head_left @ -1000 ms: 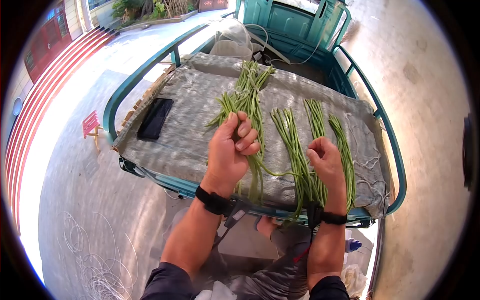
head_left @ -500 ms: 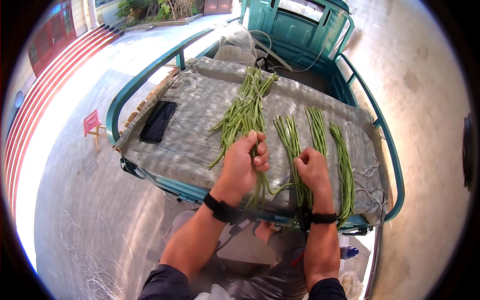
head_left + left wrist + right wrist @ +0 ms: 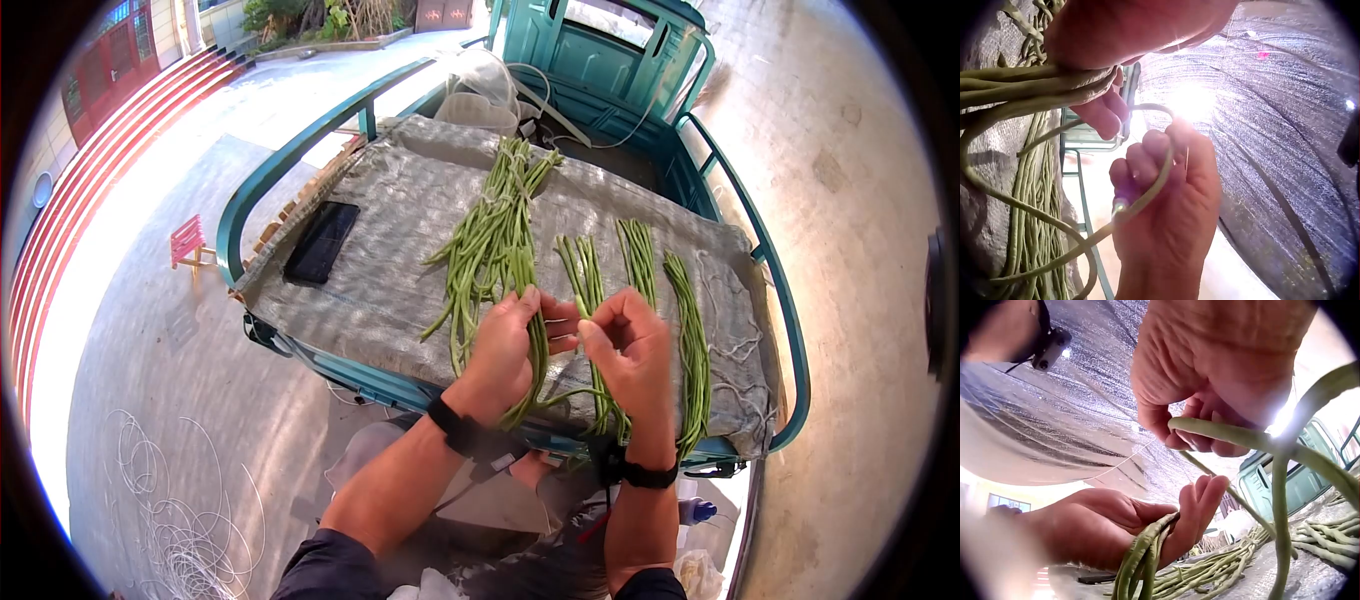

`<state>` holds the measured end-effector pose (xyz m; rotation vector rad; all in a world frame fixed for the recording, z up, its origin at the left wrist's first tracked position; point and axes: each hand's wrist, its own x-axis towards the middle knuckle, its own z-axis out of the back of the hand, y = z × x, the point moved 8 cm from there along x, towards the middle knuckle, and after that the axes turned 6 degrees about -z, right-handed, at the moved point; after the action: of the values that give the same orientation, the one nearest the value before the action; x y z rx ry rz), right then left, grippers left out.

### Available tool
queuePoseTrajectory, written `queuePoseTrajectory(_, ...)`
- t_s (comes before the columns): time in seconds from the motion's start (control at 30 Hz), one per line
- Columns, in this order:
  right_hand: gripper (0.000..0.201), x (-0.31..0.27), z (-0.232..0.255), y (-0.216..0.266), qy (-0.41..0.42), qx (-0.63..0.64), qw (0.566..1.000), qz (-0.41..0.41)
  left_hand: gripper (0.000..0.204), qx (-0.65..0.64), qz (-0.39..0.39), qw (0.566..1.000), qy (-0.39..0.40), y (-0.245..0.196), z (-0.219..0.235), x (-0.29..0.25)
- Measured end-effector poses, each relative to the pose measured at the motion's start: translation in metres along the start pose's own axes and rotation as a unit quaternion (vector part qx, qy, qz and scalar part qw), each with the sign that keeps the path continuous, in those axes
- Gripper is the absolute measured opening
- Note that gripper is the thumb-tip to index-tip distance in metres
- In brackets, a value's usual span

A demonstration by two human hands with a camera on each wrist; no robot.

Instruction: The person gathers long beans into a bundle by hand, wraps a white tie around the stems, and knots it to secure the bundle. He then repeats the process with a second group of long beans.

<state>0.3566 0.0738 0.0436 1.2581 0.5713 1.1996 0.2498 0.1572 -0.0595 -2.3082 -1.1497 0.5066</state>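
Fingers of the right hand [image 3: 637, 358] pinch together on one loose bean [image 3: 1229, 432] close to its end; that bean lies across the gap in front of the left hand [image 3: 500, 352], roughly crosswise to the held bunch [image 3: 1144, 556] in the right wrist view, and bends into a loop in the left wrist view; the left hand is clamped on the bunch between thumb and fingers, other fingers reaching toward the right hand, the two just apart; the bunch's long axis runs from near edge to far across the cloth [image 3: 390, 200], left of the pinch, so the right hand is the nearer to the bean's end; beyond the left hand lies a tied bundle [image 3: 505, 205], and right of it, partly under the right hand, separate rows of beans [image 3: 688, 345]
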Motion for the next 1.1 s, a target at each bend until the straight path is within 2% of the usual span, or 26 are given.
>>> queuePoseTrajectory(0.1,0.019,-0.006,-0.016,0.008,0.110,-0.086,0.990,0.013,0.027,-0.031,-0.023,0.999,0.002,0.001,0.001,0.005)
queuePoseTrajectory(0.2,0.020,-0.009,-0.020,0.004,0.157,-0.151,0.976,0.007,0.029,-0.064,-0.013,0.998,0.015,-0.001,-0.001,0.003)
queuePoseTrajectory(0.3,0.020,-0.010,-0.016,-0.008,0.170,-0.199,0.965,0.005,0.028,-0.064,-0.014,0.998,-0.004,-0.004,-0.003,-0.001)
queuePoseTrajectory(0.5,0.015,-0.016,-0.011,-0.018,0.227,-0.214,0.948,-0.064,0.028,-0.015,-0.028,0.999,-0.019,-0.009,0.001,-0.002)
queuePoseTrajectory(0.6,0.016,-0.016,-0.011,-0.019,0.244,-0.222,0.942,-0.055,0.029,-0.002,-0.032,0.999,-0.027,-0.013,0.001,-0.003)
queuePoseTrajectory(0.7,0.017,-0.017,-0.011,-0.021,0.253,-0.219,0.940,-0.067,0.029,-0.034,-0.040,0.998,0.021,-0.015,-0.006,-0.003)
queuePoseTrajectory(0.8,0.019,-0.018,-0.011,-0.019,0.266,-0.206,0.939,-0.063,0.029,-0.033,-0.041,0.998,0.020,-0.018,-0.015,-0.007)
queuePoseTrajectory(0.9,0.021,-0.019,-0.008,-0.025,0.286,-0.151,0.944,-0.068,0.031,-0.023,-0.040,0.998,0.051,-0.021,-0.024,-0.011)
queuePoseTrajectory(1.0,0.017,-0.016,0.002,-0.025,0.226,-0.093,0.965,-0.094,0.032,-0.002,-0.032,0.994,0.107,-0.018,-0.033,-0.014)
queuePoseTrajectory(1.1,0.012,-0.008,0.016,-0.010,0.117,-0.042,0.985,-0.117,0.034,0.015,-0.010,0.994,0.110,-0.015,-0.039,-0.019)
